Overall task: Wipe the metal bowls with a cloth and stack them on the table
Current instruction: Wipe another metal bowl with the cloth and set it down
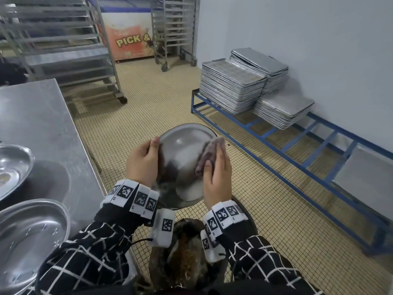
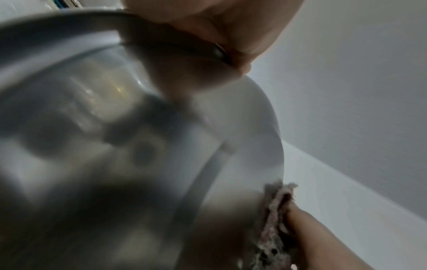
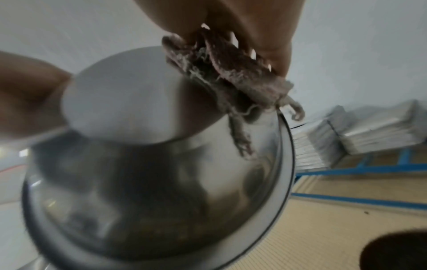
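Note:
I hold a metal bowl [image 1: 182,165] in the air above the floor, tilted on edge with its outer side and flat base turned toward me. My left hand [image 1: 142,165] grips its left rim, thumb over the edge. My right hand [image 1: 217,179] holds a frayed purplish-grey cloth [image 1: 210,154] and presses it against the bowl's right side. The left wrist view shows the bowl [image 2: 115,146] close up and blurred, with the cloth [image 2: 277,210] at its edge. In the right wrist view the cloth [image 3: 231,73] hangs from my fingers onto the bowl [image 3: 150,164].
A steel table [image 1: 42,124] stands to my left with two metal bowls [image 1: 12,167] [image 1: 27,235] near its front. A dark bin [image 1: 187,262] with brown scraps sits below my hands. Stacked baking trays [image 1: 234,86] rest on a blue rack [image 1: 297,150] along the right wall. Wheeled tray trolleys [image 1: 63,50] stand behind.

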The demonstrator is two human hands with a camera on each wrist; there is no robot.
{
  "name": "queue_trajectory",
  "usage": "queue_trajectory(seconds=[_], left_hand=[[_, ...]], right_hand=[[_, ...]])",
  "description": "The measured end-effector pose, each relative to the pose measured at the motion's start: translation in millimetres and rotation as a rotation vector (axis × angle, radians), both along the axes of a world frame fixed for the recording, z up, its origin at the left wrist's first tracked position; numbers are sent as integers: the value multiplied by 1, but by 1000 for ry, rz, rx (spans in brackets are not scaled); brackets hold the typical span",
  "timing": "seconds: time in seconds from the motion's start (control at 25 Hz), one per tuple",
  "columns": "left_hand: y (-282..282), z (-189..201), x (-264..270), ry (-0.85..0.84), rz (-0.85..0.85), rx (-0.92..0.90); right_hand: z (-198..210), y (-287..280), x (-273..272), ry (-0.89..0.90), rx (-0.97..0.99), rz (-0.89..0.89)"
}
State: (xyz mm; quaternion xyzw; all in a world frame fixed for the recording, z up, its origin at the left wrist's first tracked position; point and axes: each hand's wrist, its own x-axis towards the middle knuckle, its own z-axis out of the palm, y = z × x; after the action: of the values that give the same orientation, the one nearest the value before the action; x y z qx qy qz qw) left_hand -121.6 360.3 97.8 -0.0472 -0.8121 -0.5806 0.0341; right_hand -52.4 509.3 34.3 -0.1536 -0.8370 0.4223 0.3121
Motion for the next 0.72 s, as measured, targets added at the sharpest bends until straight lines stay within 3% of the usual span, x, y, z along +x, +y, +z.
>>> queue_trajectory(seconds=[0.2,0.32,0.44,0.6,0.72], left_hand=[[5,4,4,18,-52,-2],[6,7,6,33,-92,-9],[4,7,4,9,-105,34],[-3,-3,1,-7,-86,103],[-7,-6,-1,-47,-57,157]], right_hand=[[18,-28,-5,57,473,149],[29,-37,-15,60,474,27],[31,-27,-25,42,328,-124],[10,6,-29,25,-277,-231],[-2,17,-15,-2,-549,-252]])
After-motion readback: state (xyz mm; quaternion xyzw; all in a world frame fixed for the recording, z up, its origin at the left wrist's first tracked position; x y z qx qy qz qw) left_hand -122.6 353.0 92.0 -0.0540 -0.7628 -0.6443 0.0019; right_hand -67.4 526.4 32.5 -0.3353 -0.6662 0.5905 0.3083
